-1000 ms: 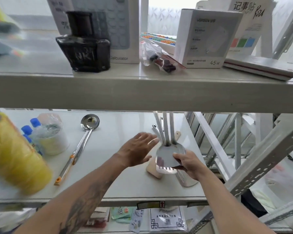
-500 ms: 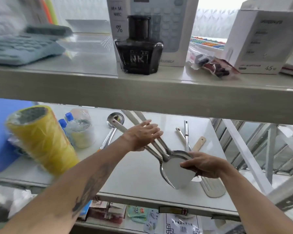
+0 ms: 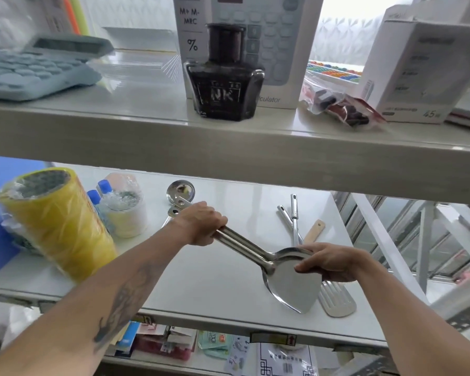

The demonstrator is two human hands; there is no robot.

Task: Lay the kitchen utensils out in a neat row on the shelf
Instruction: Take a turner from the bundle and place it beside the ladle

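Observation:
I hold a pair of stacked steel spatulas (image 3: 291, 286) over the middle shelf (image 3: 201, 283). My left hand (image 3: 201, 223) grips their two handles, which point up and left. My right hand (image 3: 334, 263) pinches the top edge of the broad blades. A steel ladle (image 3: 180, 189) lies behind my left hand, its handle hidden by my wrist. On the right of the shelf lie a slotted steel turner (image 3: 337, 299), two more steel handles (image 3: 293, 213) and a wooden handle (image 3: 314, 230), partly hidden by my right hand.
A yellow roll in plastic wrap (image 3: 57, 226) and a wrapped tub with blue-capped bottles (image 3: 120, 210) stand at the shelf's left. The upper shelf (image 3: 228, 142) overhangs, carrying an ink bottle (image 3: 223, 77), boxes and a calculator (image 3: 36, 69). Metal rack struts (image 3: 391, 256) run at the right.
My hands lifted the stacked spatulas out of the pile at the right and swung their handles over to the left. My left hand closed around the handles. The view shifted left.

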